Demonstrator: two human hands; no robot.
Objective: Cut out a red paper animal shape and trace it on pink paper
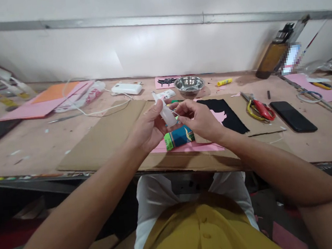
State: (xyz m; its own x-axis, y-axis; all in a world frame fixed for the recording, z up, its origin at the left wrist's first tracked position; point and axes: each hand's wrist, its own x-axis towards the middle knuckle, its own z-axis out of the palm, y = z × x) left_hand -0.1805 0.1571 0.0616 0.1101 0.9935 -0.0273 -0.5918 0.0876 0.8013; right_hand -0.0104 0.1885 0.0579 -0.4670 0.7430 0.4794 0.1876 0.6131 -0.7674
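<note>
Held up over the cardboard, a small translucent white bottle [168,116] with a narrow tip leans in my left hand [148,129], fingers and thumb closed around it. My right hand [200,119] is closed in a pinch just to the right, on a thin white stick [174,112] that reaches toward the bottle; whether the two touch I cannot tell. Below my hands lies a blue and green packet [180,137] on pink paper [213,146]. Black cloth [228,117] with a pink cut-out [219,116] on it is beyond my right wrist.
Brown cardboard [96,142] covers the table's middle. A steel bowl [189,85], a yellow glue stick [224,82] and a white power bank [126,88] stand behind. Scissors [262,109], yellow-handled pliers [253,112] and a black phone [293,116] lie right; pink sheets [44,107] lie left.
</note>
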